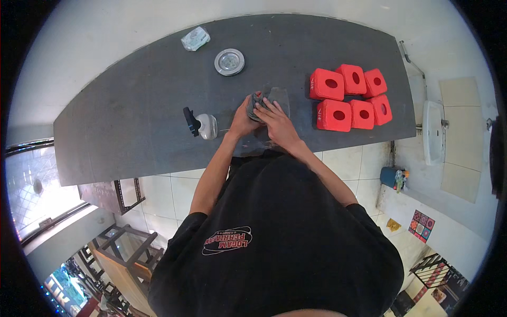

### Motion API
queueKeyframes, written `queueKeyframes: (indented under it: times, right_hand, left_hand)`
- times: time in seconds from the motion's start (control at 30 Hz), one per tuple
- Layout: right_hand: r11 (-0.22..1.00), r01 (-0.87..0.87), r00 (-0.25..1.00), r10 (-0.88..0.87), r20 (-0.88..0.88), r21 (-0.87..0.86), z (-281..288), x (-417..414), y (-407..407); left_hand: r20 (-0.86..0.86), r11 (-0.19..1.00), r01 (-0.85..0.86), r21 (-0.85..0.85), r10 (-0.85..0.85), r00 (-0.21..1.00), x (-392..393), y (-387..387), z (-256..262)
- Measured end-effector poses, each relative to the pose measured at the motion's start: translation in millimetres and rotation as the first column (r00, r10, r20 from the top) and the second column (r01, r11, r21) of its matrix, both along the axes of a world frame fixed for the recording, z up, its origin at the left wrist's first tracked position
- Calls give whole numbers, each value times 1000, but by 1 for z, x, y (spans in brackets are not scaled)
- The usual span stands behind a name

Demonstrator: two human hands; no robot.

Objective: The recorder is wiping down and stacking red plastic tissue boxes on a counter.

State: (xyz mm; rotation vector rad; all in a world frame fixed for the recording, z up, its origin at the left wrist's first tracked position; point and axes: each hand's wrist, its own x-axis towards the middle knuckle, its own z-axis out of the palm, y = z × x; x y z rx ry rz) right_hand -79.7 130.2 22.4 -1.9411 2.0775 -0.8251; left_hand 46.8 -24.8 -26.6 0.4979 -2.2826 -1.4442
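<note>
At the middle of the dark grey table (158, 95), my left hand (244, 119) grips a bunched grey cloth (280, 99) from its left side. My right hand (280, 125) lies over the same bundle from the right, its fingers spread across it. A small red patch (258, 94) shows at the top of the bundle; the rest of whatever it belongs to is hidden by cloth and fingers. Left of my hands, a clear spray bottle (208, 126) with a black trigger head (191, 121) is on the tabletop.
Several red tissue boxes (334, 115) with oval openings stand in two rows at the right. Farther back are a round metal ashtray (229, 62) and a plastic-wrapped pack (195, 39). A white washbasin (432, 132) hangs on the right wall. Wooden furniture (130, 253) stands behind at left.
</note>
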Motion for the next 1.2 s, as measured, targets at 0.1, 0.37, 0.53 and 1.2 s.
queueKeyframes:
  times: [0.1,0.37,0.53,1.2]
  right_hand:
    - [994,-98,994,96,46,46,15,-14,20]
    - [995,90,895,-100,434,42,1,-60,92]
    - [810,586,619,-453,641,6,17,-51,57]
    - [989,-131,976,140,169,-62,-7,-3,-6]
  left_hand:
    - [-36,996,-23,82,26,999,-1,0,4]
    - [-23,994,-83,72,84,996,-11,13,8]
    - [28,975,-36,218,30,999,-9,12,-7]
    - [113,994,53,95,-63,992,14,7,-93]
